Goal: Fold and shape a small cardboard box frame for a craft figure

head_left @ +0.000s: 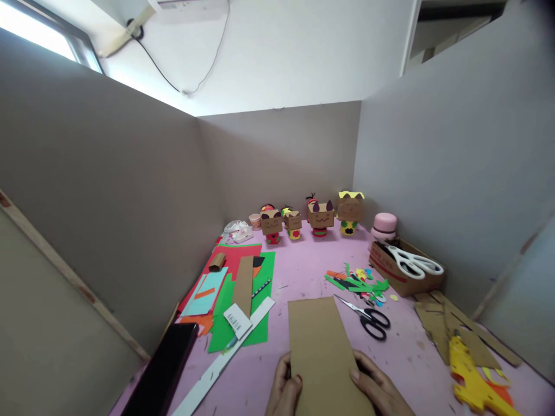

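A flat, roughly rectangular piece of brown cardboard [323, 346] is held up in front of me at the bottom middle. My left hand [284, 386] grips its left edge, thumb on the face and fingers behind. On the opposite edge my right hand [376, 384] holds it the same way. The lower end of the cardboard runs out of view. Just beyond its right side lie black-handled scissors [368, 319], blades slightly apart. To the left, a long white strip like a ruler [225, 358] lies slanted, with a white barcode tag [238, 321] at its upper part.
Cardboard animal figures [321, 216] stand along the back. Coloured paper sheets [262, 335] and a phone [162, 370] lie left. At right are paper scraps [358, 283], a box [381, 263] with white scissors [411, 261], a pink bottle [384, 224] and a yellow glue gun [470, 375]. Grey partitions [281, 156] surround the table.
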The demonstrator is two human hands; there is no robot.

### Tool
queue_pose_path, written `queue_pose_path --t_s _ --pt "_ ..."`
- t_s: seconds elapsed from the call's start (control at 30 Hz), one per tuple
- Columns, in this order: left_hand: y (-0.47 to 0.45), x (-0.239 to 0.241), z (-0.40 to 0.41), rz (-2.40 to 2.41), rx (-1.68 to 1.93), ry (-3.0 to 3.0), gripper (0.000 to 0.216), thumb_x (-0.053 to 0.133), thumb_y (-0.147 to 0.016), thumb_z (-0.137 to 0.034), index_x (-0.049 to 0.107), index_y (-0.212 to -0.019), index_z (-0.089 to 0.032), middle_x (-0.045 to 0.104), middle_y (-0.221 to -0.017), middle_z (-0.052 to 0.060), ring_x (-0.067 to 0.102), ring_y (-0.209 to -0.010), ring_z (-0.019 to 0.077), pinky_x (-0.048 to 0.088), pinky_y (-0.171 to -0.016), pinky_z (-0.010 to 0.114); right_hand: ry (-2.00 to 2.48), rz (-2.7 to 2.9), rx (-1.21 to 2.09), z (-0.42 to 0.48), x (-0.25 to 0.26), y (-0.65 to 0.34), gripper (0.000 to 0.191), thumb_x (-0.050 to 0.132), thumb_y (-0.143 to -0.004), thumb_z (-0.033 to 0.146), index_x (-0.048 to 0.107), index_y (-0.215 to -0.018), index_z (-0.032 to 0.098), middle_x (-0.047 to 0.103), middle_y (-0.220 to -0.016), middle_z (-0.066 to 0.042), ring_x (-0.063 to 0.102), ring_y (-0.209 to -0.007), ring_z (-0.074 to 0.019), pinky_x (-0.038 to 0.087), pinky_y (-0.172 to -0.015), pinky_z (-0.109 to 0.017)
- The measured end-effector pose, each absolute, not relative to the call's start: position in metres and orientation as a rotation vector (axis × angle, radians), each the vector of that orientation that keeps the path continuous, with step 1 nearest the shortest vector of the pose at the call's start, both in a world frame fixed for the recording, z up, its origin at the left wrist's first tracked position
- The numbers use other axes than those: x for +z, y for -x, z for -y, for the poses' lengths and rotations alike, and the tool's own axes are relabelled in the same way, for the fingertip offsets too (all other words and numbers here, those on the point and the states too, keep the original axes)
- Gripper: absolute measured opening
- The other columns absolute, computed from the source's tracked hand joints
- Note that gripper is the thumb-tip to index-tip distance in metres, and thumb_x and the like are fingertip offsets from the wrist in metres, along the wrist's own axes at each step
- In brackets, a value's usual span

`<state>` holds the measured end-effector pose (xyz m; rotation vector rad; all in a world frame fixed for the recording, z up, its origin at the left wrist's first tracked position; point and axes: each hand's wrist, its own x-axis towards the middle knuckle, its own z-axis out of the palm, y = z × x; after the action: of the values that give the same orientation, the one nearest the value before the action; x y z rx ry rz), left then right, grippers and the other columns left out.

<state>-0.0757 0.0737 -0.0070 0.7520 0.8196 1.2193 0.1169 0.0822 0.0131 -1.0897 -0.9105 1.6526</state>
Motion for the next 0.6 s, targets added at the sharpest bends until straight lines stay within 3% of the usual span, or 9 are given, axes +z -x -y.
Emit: queue_pose_path --t_s 0.27,0.47,0.6 --pt "0.081 0.005 -0.068 -1.001 1.129 -0.777 0.051 0.069 -0.070 -0.049 0.059 -0.111 -0.020 0.066 -0.116 0.007 0.052 -0.119 0.0302 0.036 -0.100 0.040 1.112 0.910 1.633 -0.081 0.009 -0.119 0.056 0.073 -0.062 0.057 0.068 -0.103 0.020 0.069 -0.114 -0.009 0.057 -0.114 -0.0325 0.046 -0.094 -0.040" --pt "0.083 0.012 -0.067 -0.998 1.090 -0.749 0.054 0.073 -0.066 -0.053 0.062 -0.106 -0.017 0.067 -0.116 0.010 0.053 -0.119 0.0315 0.038 -0.101 0.041 1.165 1.036 1.647 -0.080 0.021 -0.124 0.060 0.069 -0.066 0.059 0.065 -0.110 0.017 0.066 -0.120 -0.010 0.055 -0.117 -0.0305 0.043 -0.099 -0.037" --pt "0.084 0.013 -0.065 -1.009 1.073 -0.747 0.052 0.074 -0.064 -0.054 0.066 -0.101 -0.018 0.068 -0.113 0.010 0.053 -0.119 0.0331 0.037 -0.103 0.043 1.134 1.221 1.639 -0.081 0.035 -0.128 0.059 0.065 -0.067 0.061 0.070 -0.102 0.014 0.071 -0.110 -0.012 0.059 -0.110 -0.0322 0.046 -0.094 -0.041"
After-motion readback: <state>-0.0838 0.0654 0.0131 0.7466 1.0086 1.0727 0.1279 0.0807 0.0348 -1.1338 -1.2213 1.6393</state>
